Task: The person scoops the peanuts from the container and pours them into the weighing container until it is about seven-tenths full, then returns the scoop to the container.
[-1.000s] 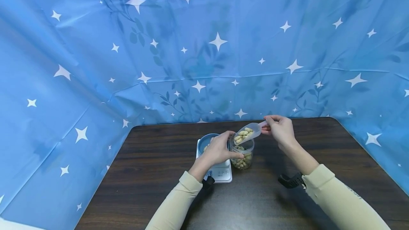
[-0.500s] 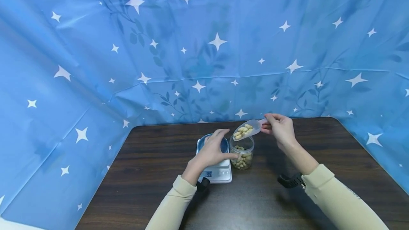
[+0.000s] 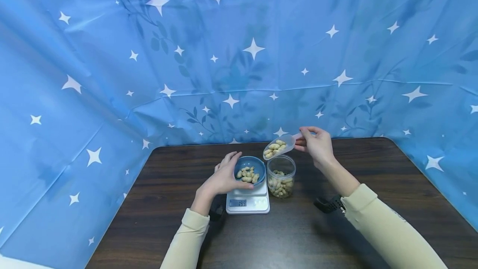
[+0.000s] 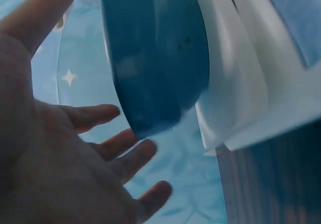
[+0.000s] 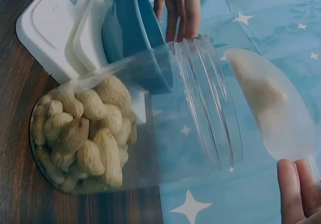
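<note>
My right hand (image 3: pixel 317 146) pinches the handle of a clear plastic scoop (image 3: pixel 289 141), tilted with several unshelled peanuts (image 3: pixel 274 148) in it. The scoop is over the back left of the open mouth of a clear jar (image 3: pixel 282 164), partly filled with peanuts (image 5: pixel 90 138). My left hand (image 3: pixel 221 179) spreads around the left side of a blue bowl (image 3: pixel 257 163), thumb at the front, fingers at the back. In the left wrist view its fingertips (image 4: pixel 133 136) lie right at the bowl's edge, fingers loose. Several peanuts (image 3: pixel 248 174) are inside the bowl.
The bowl stands on a white kitchen scale (image 3: pixel 257 205), its display (image 3: pixel 237 203) lit and reading about 199. The jar is close against the scale's right side. Behind the dark wooden table (image 3: pixel 157 215) hangs a blue curtain (image 3: pixel 186 74) with white stars.
My left hand has moved left from the jar's rim to the bowl, uncovering the scale's display. The right hand has raised the loaded scoop and brought it left, from over the jar toward the bowl.
</note>
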A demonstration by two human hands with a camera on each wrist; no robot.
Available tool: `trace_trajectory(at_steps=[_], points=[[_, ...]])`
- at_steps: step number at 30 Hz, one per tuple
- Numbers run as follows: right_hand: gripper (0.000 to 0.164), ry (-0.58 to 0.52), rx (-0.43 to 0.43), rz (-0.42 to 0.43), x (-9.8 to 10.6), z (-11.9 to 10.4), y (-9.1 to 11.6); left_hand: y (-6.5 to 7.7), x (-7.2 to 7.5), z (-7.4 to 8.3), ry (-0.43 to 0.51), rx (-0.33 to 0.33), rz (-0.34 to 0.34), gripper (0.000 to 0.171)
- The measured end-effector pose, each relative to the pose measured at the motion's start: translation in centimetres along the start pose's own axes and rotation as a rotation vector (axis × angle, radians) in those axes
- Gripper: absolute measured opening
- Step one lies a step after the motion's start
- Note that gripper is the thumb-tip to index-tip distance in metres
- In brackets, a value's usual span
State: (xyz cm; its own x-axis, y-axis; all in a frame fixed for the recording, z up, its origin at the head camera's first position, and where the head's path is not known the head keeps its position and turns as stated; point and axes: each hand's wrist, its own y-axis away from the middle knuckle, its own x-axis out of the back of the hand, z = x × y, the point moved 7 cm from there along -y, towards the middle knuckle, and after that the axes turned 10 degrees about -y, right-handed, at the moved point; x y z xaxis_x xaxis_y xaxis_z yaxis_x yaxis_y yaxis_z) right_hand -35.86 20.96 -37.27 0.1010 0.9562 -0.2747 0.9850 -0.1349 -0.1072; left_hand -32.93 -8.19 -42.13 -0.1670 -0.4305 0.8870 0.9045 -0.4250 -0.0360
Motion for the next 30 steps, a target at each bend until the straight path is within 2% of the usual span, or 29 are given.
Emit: trace_trajectory(at_steps=[7,16,22,26,30], points=[[0.043,0.06,-0.016,-0.02,-1.7,0.5,-0.6,0.1,-0.3,-1.3,0.007,0.029,-0.076,0.121],[0.037,0.123,-0.015,-0.004,-3.6,1.9,-0.9,-0.2,-0.7,-1.8,0.019,0.07,-0.095,0.122],[0.034,0.252,0.108,-0.038,-5.1,1.3,-0.5,-0.1,-0.8,-2.0,0.046,0.081,-0.092,0.118],[0.031,0.363,0.233,-0.066,-5.8,0.6,0.0,-0.2,-0.8,-2.0,0.054,0.081,-0.087,0.117],[0.03,0.42,0.348,-0.081,-6.3,0.1,0.3,-0.3,-0.8,-1.9,0.065,0.076,-0.086,0.116]])
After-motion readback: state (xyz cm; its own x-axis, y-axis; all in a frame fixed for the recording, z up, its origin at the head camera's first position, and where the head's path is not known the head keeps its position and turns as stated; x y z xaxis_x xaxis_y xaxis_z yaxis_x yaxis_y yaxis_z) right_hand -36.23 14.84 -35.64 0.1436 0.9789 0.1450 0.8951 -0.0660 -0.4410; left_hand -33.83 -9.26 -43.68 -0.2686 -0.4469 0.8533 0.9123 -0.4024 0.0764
